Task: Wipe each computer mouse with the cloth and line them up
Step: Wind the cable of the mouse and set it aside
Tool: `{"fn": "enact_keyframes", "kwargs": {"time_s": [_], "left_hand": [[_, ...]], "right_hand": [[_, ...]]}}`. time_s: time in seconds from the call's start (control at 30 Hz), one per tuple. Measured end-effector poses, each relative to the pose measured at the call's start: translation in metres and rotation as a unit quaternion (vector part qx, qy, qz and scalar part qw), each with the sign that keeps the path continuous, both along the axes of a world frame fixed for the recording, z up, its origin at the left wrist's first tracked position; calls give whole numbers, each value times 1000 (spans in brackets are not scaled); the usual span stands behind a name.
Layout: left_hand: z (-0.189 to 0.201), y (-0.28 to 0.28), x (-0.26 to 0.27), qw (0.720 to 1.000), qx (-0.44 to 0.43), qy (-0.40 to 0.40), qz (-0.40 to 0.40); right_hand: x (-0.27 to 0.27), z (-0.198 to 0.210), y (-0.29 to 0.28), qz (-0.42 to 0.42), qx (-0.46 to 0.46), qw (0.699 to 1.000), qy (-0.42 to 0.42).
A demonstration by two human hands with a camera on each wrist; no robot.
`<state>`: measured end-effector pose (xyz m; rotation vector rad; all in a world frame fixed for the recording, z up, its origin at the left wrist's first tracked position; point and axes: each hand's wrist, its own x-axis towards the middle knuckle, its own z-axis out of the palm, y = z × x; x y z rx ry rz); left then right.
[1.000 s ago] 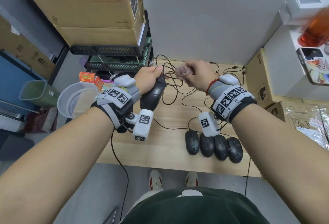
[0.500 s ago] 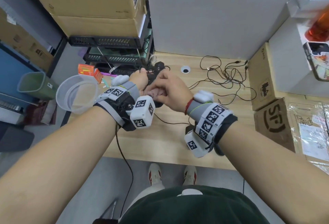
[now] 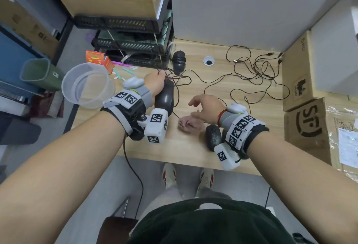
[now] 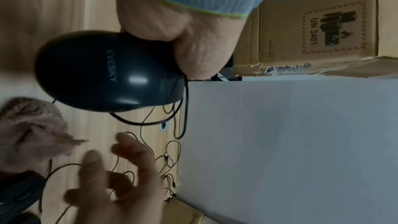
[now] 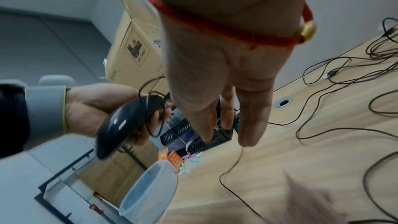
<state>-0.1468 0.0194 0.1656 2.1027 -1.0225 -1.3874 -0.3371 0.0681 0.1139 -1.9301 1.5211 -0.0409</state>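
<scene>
1. The left hand [image 3: 156, 83] grips a black wired mouse [image 3: 165, 97], fingers curled around it, above the wooden bench [image 3: 193, 146]
2. The right hand [image 3: 208, 108] holds nothing, its fingers straight and spread
3. The pink cloth [image 3: 188, 124] lies on the bench, just beside a dusty mouse [image 3: 213, 137]

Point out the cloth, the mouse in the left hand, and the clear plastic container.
cloth [image 3: 188, 123], head view, middle of the crumpled pink bundle.
mouse [image 4: 103, 72], left wrist view, its glossy top shell.
clear plastic container [image 3: 66, 90], head view, its left rim.
</scene>
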Motion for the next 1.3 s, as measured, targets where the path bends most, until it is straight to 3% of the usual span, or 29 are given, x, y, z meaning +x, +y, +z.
{"fn": "enact_keyframes", "kwargs": {"time_s": [0.13, 0.27, 0.4, 0.53, 0.7, 0.8, 0.9, 1.07, 1.3], "left_hand": [[-13, 1, 1, 998, 54, 33, -28], [3, 2, -5, 995, 62, 44, -71], [20, -4, -7, 985, 0, 62, -158], [56, -10, -14, 974, -60, 103, -191], [91, -20, -14, 960, -76, 131, -234], [109, -23, -13, 953, -71, 138, -260], [115, -22, -12, 959, -48, 103, -259], [112, -21, -11, 967, -46, 71, -239], [116, -20, -17, 943, -119, 295, -95]], "right_hand": [[3, 12, -15, -109, -84, 988, -75], [1, 34, -38, -238, -109, 961, -83], [1, 54, -46, -142, -107, 976, -125], [3, 72, -50, -30, -88, 978, -187], [-2, 83, -60, -39, -156, 971, -179], [-5, 94, -71, -101, -183, 965, -159], [-11, 103, -80, -175, -181, 951, -180], [-18, 115, -85, -199, -213, 943, -161], [-6, 103, -73, -160, -110, 957, -215]]}}
